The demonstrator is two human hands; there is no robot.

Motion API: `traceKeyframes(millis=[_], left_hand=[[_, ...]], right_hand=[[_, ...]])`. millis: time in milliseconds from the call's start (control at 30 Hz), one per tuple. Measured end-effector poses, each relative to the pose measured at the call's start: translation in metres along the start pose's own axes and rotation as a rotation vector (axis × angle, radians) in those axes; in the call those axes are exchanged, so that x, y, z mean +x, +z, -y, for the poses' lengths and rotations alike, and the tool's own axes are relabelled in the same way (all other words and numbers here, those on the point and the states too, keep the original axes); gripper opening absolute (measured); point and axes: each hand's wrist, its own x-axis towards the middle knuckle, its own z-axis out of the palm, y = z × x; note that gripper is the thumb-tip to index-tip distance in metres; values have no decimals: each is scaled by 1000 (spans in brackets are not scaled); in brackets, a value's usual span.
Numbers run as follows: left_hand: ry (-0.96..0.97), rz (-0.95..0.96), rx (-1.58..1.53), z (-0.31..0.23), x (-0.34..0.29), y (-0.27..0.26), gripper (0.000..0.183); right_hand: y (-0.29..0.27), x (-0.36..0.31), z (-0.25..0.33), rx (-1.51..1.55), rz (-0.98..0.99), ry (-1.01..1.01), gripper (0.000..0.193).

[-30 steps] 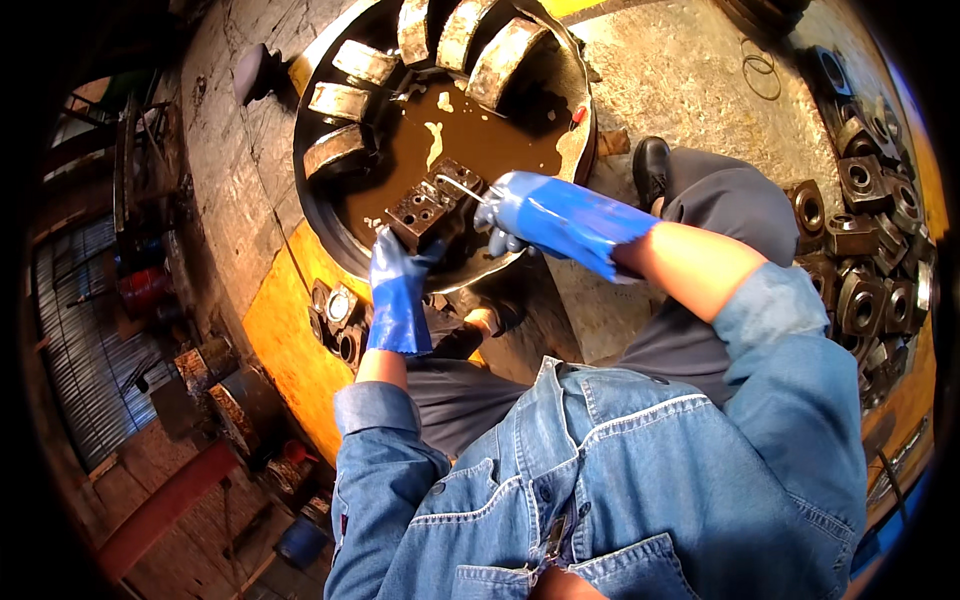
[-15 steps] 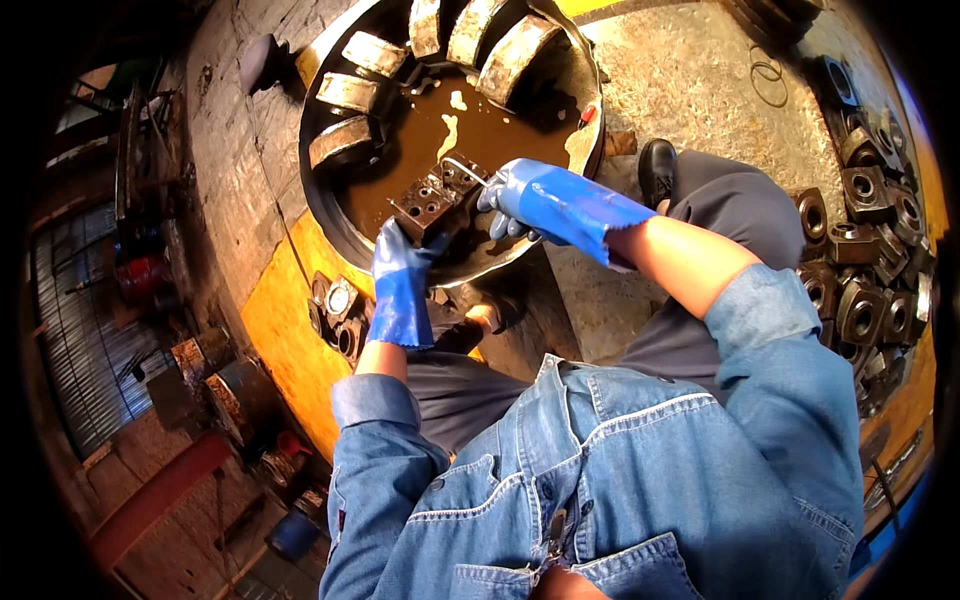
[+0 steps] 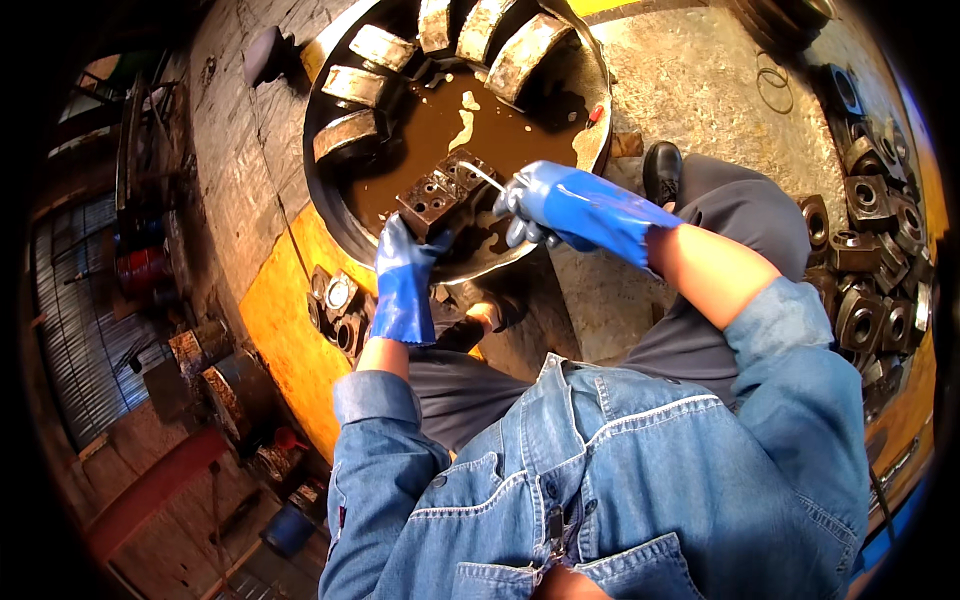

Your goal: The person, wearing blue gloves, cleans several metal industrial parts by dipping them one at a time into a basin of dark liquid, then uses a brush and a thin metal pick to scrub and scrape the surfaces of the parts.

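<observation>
My left hand (image 3: 403, 262), in a blue rubber glove, grips the near left end of a dark oily metal block (image 3: 428, 202) with several round holes in its top. The block is held over a round metal basin (image 3: 310, 130) of brown liquid. My right hand (image 3: 533, 208), gloved the same way, is closed round a thin bent metal rod (image 3: 486, 178), like a hex key. The rod's bent end points left, at the far right part of the block. Whether its tip sits in a hole I cannot tell.
Several curved metal pieces (image 3: 381, 47) stand along the basin's far and left inside wall. A small red object (image 3: 596, 114) lies at its right rim. Holed metal blocks (image 3: 868, 200) are heaped at right; more metal parts (image 3: 341, 292) lie on a yellow board at left.
My right hand has moved slightly right, drawing the bent rod along with it. My left hand stays on the block. The whole view has shifted a little.
</observation>
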Motion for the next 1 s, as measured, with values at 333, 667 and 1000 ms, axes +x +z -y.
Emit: traceKeyframes(millis=[333,667,1000], left_hand=[[-93,30,-93,-22,-11,-16,92],[29,-107,-200,1,-4,6,78],[11,-60,-362,-2,1,2,72]], right_hand=[[-6,7,-6,-44,-42,-21,34],[5,11,-10,-81,-54,-28,35],[-1,20,-28,124,-5,89,31]])
